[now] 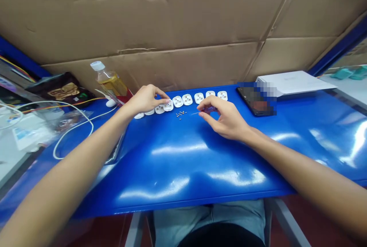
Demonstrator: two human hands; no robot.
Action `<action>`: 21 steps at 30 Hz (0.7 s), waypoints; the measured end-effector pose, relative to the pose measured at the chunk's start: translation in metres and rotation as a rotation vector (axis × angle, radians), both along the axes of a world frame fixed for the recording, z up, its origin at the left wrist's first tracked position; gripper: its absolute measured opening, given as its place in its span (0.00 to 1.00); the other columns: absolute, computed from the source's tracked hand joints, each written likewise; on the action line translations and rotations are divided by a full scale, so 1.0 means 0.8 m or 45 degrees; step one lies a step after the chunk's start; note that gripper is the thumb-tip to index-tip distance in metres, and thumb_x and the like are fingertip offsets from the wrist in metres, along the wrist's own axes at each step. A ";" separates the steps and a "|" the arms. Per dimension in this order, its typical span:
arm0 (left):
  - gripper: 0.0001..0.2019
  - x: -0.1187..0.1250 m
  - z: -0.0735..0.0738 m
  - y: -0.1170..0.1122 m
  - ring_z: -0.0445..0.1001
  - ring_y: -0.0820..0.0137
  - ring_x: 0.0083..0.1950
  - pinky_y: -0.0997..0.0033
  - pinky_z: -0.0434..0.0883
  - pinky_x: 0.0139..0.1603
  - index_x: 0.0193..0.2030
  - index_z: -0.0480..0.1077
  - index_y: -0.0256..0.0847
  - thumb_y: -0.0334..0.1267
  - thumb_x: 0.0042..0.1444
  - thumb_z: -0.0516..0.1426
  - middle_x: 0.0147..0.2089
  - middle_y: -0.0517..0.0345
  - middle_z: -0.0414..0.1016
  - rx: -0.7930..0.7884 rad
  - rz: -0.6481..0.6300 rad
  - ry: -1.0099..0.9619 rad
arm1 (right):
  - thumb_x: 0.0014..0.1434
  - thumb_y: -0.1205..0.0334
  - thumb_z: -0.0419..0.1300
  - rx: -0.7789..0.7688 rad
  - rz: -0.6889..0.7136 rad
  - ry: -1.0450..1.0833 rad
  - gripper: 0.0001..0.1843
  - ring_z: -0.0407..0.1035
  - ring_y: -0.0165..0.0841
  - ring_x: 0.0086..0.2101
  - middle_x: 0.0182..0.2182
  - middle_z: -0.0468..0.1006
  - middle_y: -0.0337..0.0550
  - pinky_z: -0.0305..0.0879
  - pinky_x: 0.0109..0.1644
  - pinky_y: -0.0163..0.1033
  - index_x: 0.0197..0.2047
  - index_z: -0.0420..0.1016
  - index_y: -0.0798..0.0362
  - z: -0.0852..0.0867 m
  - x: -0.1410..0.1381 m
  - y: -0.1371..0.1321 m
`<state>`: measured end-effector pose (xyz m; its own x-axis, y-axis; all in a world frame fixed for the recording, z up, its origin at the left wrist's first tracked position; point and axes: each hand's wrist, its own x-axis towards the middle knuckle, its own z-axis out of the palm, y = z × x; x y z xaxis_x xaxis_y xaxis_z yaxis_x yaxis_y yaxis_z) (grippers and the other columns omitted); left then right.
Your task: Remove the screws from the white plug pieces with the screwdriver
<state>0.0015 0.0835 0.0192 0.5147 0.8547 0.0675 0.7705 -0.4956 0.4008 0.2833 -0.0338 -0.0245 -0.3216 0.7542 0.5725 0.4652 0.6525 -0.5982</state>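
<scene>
A row of several white rounded-square plastic pieces with small metal parts inside lies along the back of the blue table. My left hand [146, 99] grips one white plastic piece [168, 105] in the row between thumb and index finger. In my right hand [226, 119] is a small screwdriver [211, 109] with a reddish-purple handle, its thin shaft pointing left. Between the hands, a loose cluster of small brass-coloured screws [180, 114] lies on the table. Another white piece [222, 95] ends the row at the right, beyond my right hand.
A bottle of yellow liquid [110, 82] stands behind my left forearm, near a white cable [71, 125] and a dark bag [64, 90]. At the right lie a black phone [252, 99] and a flat white box [295, 80]. Cardboard [172, 21] walls the back.
</scene>
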 end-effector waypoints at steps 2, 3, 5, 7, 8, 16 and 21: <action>0.19 0.001 -0.009 0.003 0.82 0.56 0.41 0.59 0.74 0.46 0.44 0.87 0.47 0.57 0.60 0.63 0.44 0.50 0.87 0.029 0.008 0.007 | 0.66 0.68 0.62 -0.020 0.004 0.007 0.06 0.76 0.36 0.40 0.42 0.81 0.44 0.75 0.47 0.45 0.46 0.74 0.49 -0.001 0.000 0.000; 0.19 0.001 -0.011 0.004 0.81 0.56 0.41 0.58 0.74 0.47 0.43 0.87 0.47 0.57 0.60 0.62 0.44 0.50 0.87 0.042 0.006 0.010 | 0.66 0.67 0.62 -0.030 0.006 0.008 0.05 0.76 0.37 0.40 0.42 0.81 0.44 0.76 0.47 0.46 0.46 0.74 0.49 -0.002 0.000 0.001; 0.18 0.000 -0.015 0.008 0.82 0.56 0.42 0.57 0.74 0.48 0.42 0.86 0.47 0.56 0.60 0.62 0.44 0.50 0.87 0.055 -0.011 0.014 | 0.67 0.67 0.62 -0.047 0.007 0.012 0.05 0.76 0.37 0.40 0.42 0.81 0.44 0.76 0.47 0.47 0.46 0.74 0.49 -0.002 0.000 0.001; 0.16 -0.001 -0.017 0.011 0.82 0.55 0.43 0.57 0.73 0.49 0.41 0.86 0.47 0.55 0.60 0.63 0.43 0.50 0.87 0.065 -0.011 0.029 | 0.66 0.67 0.62 -0.055 0.007 0.017 0.05 0.76 0.37 0.40 0.42 0.81 0.44 0.76 0.47 0.47 0.46 0.74 0.49 -0.002 0.000 0.001; 0.16 -0.001 -0.017 0.012 0.82 0.55 0.43 0.57 0.73 0.49 0.41 0.86 0.47 0.54 0.59 0.63 0.43 0.50 0.87 0.072 -0.002 0.041 | 0.66 0.67 0.62 -0.056 0.007 0.017 0.05 0.76 0.37 0.40 0.43 0.81 0.44 0.76 0.47 0.46 0.46 0.74 0.49 -0.003 0.000 0.001; 0.18 0.016 -0.014 0.019 0.81 0.55 0.52 0.60 0.73 0.56 0.49 0.84 0.44 0.52 0.63 0.61 0.52 0.50 0.86 0.056 -0.074 0.027 | 0.66 0.65 0.65 -0.095 0.035 0.088 0.06 0.78 0.37 0.40 0.42 0.83 0.43 0.76 0.48 0.47 0.46 0.78 0.49 -0.007 0.002 0.002; 0.16 0.025 -0.023 0.033 0.81 0.58 0.50 0.62 0.73 0.53 0.46 0.84 0.44 0.52 0.60 0.64 0.49 0.53 0.86 -0.060 -0.123 -0.057 | 0.67 0.65 0.65 -0.069 0.073 0.100 0.05 0.77 0.38 0.40 0.42 0.83 0.45 0.75 0.48 0.48 0.46 0.79 0.49 -0.003 -0.001 0.002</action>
<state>0.0216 0.1103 0.0006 0.5919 0.8043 0.0530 0.7012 -0.5462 0.4582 0.2829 -0.0324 -0.0272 -0.3207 0.7662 0.5569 0.3781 0.6426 -0.6664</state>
